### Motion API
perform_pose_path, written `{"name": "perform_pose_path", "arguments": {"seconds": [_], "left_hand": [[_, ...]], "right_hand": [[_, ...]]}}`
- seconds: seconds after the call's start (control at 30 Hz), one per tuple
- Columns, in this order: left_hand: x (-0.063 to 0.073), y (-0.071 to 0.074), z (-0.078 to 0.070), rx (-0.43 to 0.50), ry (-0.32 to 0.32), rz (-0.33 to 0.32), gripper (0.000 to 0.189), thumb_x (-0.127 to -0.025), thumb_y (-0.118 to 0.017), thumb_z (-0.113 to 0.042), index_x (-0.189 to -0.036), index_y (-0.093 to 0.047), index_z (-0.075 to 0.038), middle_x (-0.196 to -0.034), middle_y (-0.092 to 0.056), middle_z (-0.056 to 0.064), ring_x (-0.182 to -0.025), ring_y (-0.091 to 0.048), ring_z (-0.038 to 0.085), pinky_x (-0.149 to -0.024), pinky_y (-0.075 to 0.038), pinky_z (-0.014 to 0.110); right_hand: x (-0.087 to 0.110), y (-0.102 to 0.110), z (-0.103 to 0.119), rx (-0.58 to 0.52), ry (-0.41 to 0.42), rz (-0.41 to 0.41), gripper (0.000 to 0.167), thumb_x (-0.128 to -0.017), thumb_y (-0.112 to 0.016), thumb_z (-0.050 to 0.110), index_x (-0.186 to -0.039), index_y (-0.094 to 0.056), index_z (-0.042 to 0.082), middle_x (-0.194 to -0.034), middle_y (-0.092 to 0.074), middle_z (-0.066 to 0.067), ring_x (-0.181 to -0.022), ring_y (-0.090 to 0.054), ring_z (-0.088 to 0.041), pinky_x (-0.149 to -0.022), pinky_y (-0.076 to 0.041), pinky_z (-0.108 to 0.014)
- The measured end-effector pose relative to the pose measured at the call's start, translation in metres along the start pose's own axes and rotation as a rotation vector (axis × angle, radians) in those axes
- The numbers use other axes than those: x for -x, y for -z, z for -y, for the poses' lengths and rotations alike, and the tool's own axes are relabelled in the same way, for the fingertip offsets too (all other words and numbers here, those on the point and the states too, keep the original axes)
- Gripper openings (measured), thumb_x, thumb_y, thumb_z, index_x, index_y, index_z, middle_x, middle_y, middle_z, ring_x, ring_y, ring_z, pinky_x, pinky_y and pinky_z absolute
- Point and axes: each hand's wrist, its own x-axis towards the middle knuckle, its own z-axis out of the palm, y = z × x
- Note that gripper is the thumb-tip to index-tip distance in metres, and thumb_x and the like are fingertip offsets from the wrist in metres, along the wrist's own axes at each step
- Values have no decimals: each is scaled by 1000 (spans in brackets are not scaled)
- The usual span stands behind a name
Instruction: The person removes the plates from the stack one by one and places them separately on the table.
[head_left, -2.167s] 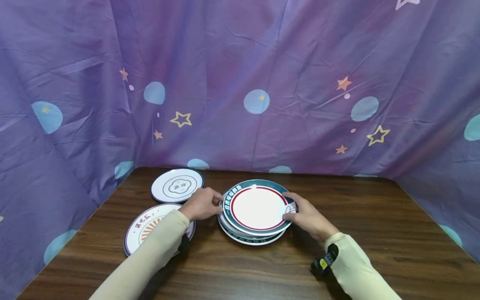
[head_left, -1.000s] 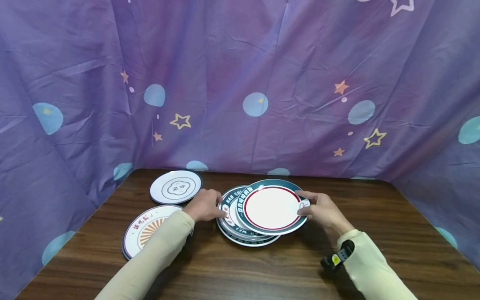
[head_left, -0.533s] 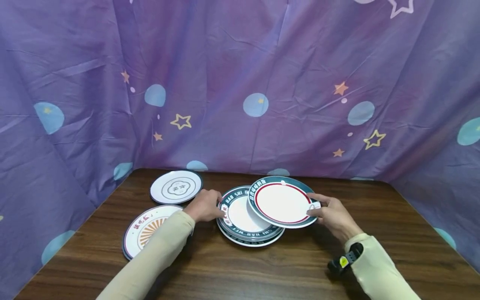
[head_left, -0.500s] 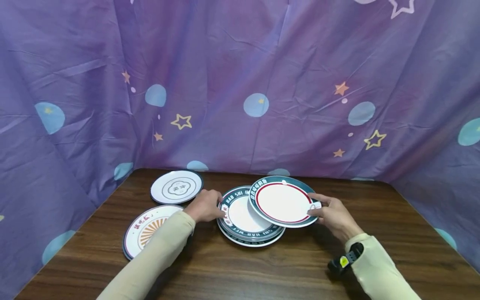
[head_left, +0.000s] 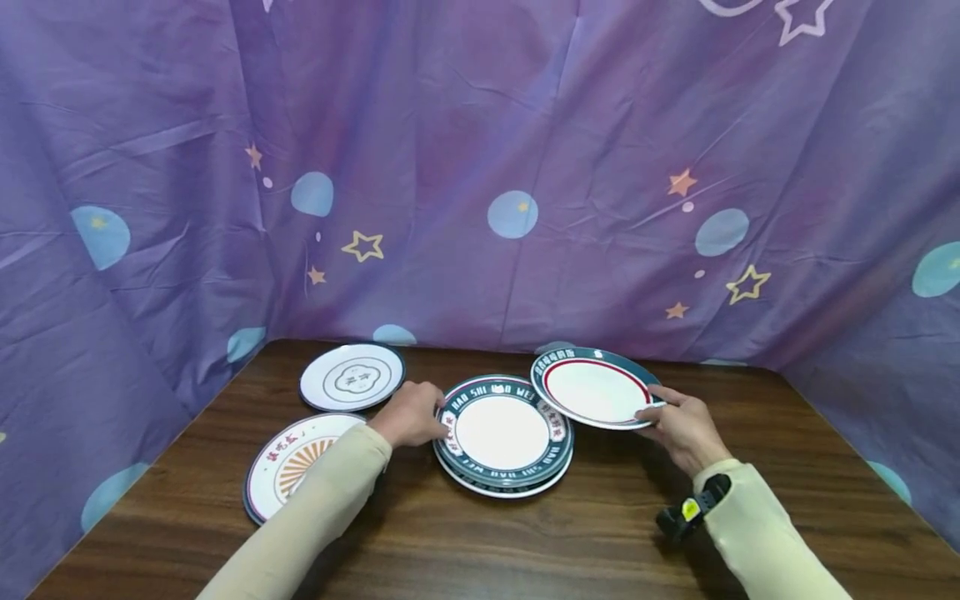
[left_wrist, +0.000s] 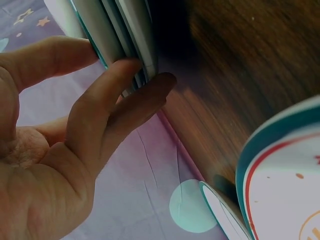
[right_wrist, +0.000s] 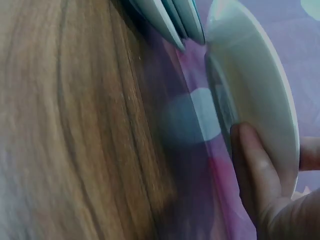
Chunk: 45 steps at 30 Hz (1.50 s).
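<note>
My right hand (head_left: 686, 429) holds a plate (head_left: 596, 392) with a dark teal rim and a red ring by its right edge, thumb on top. In the right wrist view, fingers (right_wrist: 257, 160) support the plate's pale underside (right_wrist: 255, 85), which is lifted and tilted. Just left of it sits a stack of plates (head_left: 502, 433), the top one teal-rimmed with white lettering. My left hand (head_left: 410, 414) grips the stack's left edge. The left wrist view has its thumb (left_wrist: 60, 55) at the top plate's rim and its other fingers (left_wrist: 142, 97) against the lower edges.
On the left of the brown wooden table (head_left: 562, 550) lie a white plate with an orange sunburst (head_left: 288, 458), partly behind the left sleeve, and a dark-rimmed white plate (head_left: 322, 379) farther back. A purple curtain (head_left: 450, 275) hangs behind the table.
The right hand has drawn the red-ringed plate off the stack, to the right and up, uncovering the lettered plate beneath. My left hand has stayed at the stack's left edge.
</note>
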Motion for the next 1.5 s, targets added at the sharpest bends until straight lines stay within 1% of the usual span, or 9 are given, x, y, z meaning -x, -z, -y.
{"name": "perform_pose_path", "arguments": {"seconds": [0.33, 0.57, 0.8, 0.93, 1.07, 1.13, 1.2, 1.4, 1.5], "left_hand": [[0, 0, 1, 0, -10, -7, 35, -74, -83, -17, -105, -75, -3, -107, -76, 12, -101, -68, 26, -95, -54, 41], [0, 0, 3, -1, 10, -1, 36, -75, -82, -16, -108, -75, -4, -111, -75, 12, -104, -67, 26, -96, -54, 41], [1, -1, 0, 3, -14, 9, 40, -76, -81, -16, -112, -74, -1, -114, -75, 14, -110, -67, 30, -99, -53, 42], [0, 0, -1, -7, -12, 9, 40, -76, -81, -15, -112, -74, -1, -115, -74, 14, -110, -67, 30, -99, -53, 41], [-1, 1, -1, -9, -10, 16, 41, -77, -80, -15, -115, -73, 0, -118, -74, 15, -113, -67, 30, -100, -53, 41], [-1, 2, -1, -6, -7, 17, 41, -78, -80, -16, -115, -73, 0, -118, -74, 15, -113, -67, 30, -100, -53, 41], [0, 2, -1, -8, -7, 15, 41, -77, -80, -16, -115, -73, -1, -118, -74, 15, -113, -67, 30, -100, -53, 41], [-1, 3, 1, -8, -4, 22, 42, -78, -81, -18, -115, -73, -1, -119, -73, 15, -116, -66, 31, -102, -52, 41], [-1, 2, 2, -1, -4, 27, 43, -78, -82, -18, -115, -73, 0, -122, -73, 15, -119, -65, 32, -104, -51, 41]], "right_hand": [[-8, 13, -6, -37, -36, -137, 86, -83, -53, -19, -157, -9, -8, -163, -11, -31, -81, -61, -3, -72, -60, -22], [-14, 10, -9, -75, -18, -99, 86, -84, -48, -20, -156, -2, -10, -162, -9, -34, -79, -59, 0, -71, -60, -21], [-18, 9, -12, -70, -50, -119, 86, -85, -47, -19, -156, 1, -9, -165, -2, -29, -95, -59, -11, -75, -61, -23], [-16, 11, -11, -49, -72, -79, 89, -85, -50, -20, -157, 3, -7, -164, -2, -32, -90, -61, -10, -79, -61, -27], [-14, 15, -8, 6, -80, -7, 94, -86, -52, -19, -156, 9, -8, -147, -24, -43, -75, -64, -7, -78, -62, -31], [-13, 17, -5, 61, -76, 26, 94, -87, -54, -17, -155, 10, -10, -126, -43, -36, -74, -66, -9, -77, -63, -33], [-12, 19, -2, 144, -77, 45, 92, -87, -56, -15, -154, 8, -13, -111, -50, -24, -75, -67, -10, -78, -63, -33], [-17, 24, 2, 332, -62, 59, 84, -91, -56, -8, -149, 4, -23, -119, -44, -32, -74, -66, -7, -77, -62, -27], [-18, 25, 3, 389, -54, 54, 81, -94, -55, -2, -147, 2, -26, -109, -54, -25, -69, -66, -6, -71, -61, -25]]}}
